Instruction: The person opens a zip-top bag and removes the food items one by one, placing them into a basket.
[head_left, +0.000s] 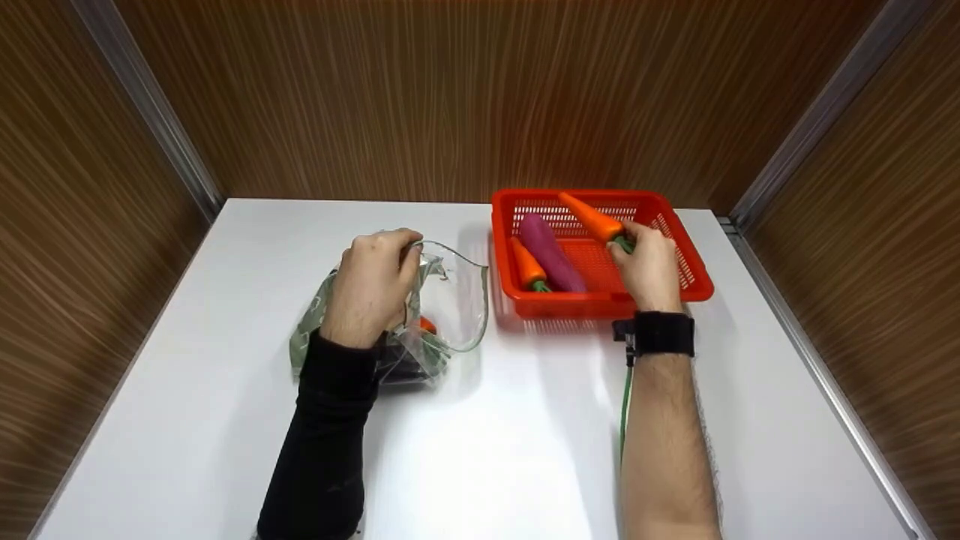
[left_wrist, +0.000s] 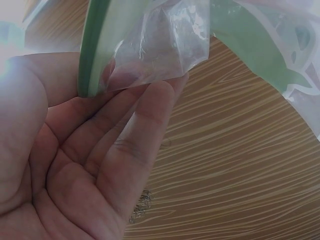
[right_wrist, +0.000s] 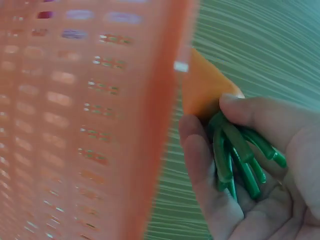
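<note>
Carrot (head_left: pixel 592 219): orange, tapered, green-topped

Both hands' fingers (right_wrist: pixel 197 150) curled, gripping

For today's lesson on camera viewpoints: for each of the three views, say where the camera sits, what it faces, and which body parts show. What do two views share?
Head: worn on the head, looking down at the table, both forearms, the left hand and right hand.
Left wrist: looks along the palm at the plastic bag.
Right wrist: faces the fingers gripping the carrot beside the red basket.
Head and right wrist share the carrot and basket.
</note>
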